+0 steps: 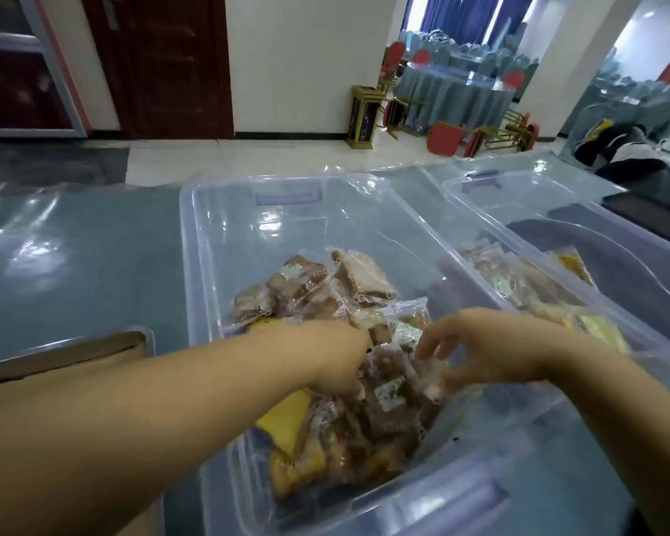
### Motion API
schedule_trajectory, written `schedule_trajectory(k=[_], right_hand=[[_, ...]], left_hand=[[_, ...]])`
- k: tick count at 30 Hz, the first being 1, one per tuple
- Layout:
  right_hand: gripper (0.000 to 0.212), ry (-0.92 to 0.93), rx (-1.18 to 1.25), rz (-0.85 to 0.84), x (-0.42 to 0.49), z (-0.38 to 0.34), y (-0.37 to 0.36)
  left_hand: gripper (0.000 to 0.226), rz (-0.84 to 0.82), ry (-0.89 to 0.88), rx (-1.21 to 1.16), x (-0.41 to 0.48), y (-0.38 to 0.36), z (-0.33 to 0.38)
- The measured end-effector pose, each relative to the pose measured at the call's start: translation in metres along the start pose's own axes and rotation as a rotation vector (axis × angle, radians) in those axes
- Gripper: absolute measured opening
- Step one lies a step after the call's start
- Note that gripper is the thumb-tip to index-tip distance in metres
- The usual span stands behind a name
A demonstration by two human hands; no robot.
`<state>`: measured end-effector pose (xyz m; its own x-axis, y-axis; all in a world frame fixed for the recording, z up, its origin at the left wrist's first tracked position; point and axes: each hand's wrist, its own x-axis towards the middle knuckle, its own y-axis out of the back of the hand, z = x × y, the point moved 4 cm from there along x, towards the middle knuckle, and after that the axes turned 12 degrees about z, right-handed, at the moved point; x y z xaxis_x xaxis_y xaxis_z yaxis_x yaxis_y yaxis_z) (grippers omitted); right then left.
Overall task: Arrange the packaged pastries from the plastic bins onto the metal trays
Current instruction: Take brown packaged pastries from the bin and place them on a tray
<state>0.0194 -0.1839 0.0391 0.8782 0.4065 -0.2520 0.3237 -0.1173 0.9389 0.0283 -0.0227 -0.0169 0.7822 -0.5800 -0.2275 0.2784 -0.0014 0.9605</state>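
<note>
A clear plastic bin [225, 241] stands in front of me with a heap of wrapped brown pastries [325, 288] and some yellow ones [287, 419] in it. Both my hands reach into this bin. My left hand [337, 361] is closed around wrapped brown pastries in the middle of the heap. My right hand [484, 350] pinches the same bundle of packets [395, 384] with fingers and thumb. A second clear bin [581, 241] to the right holds more packets. The corner of a metal tray [93, 350] shows at the left, partly hidden by my left forearm.
The bins stand on a table with a teal cloth under clear plastic film [74, 257]. Beyond the table are a tiled floor, a dark wooden door [163, 63], a gold-trimmed bin [364, 114] and overturned red chairs [480, 133]. Bags lie at the far right [627, 148].
</note>
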Motion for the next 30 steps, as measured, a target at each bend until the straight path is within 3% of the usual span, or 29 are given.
schedule_trajectory(k=[3,5,8,11,14,16,21,26,30], right_hand=[[0.052,-0.011,0.04,-0.172,-0.001,0.007,-0.007],[0.048,0.044,-0.067,-0.201,0.004,0.01,-0.017],[0.026,0.116,-0.214,-0.128,0.014,0.01,-0.022],[0.018,0.143,-0.254,-0.04,0.025,0.01,-0.013],[0.012,0.154,-0.268,0.086,0.039,0.009,0.002],[0.022,0.191,-0.351,0.131,0.049,0.005,0.005],[0.034,0.188,-0.458,0.015,0.067,0.005,-0.017],[0.023,0.165,-0.432,-0.021,0.067,0.013,-0.026],[0.007,0.172,-0.369,0.029,0.064,0.012,-0.015]], left_hand=[[0.059,-0.046,0.031,-0.025,0.008,-0.009,0.004],[0.053,-0.049,0.063,-0.055,0.011,-0.012,0.002],[0.032,-0.042,0.078,-0.029,0.013,-0.011,-0.001],[0.021,0.025,0.135,-0.013,0.011,-0.004,-0.011],[0.035,0.006,0.244,0.123,0.009,0.008,-0.033],[0.049,-0.094,0.319,0.149,0.01,0.012,-0.045],[0.042,-0.134,0.268,0.022,0.026,0.012,-0.05],[0.019,-0.017,0.281,-0.122,0.031,0.003,-0.051],[0.021,0.07,0.269,-0.207,0.022,0.01,-0.051]])
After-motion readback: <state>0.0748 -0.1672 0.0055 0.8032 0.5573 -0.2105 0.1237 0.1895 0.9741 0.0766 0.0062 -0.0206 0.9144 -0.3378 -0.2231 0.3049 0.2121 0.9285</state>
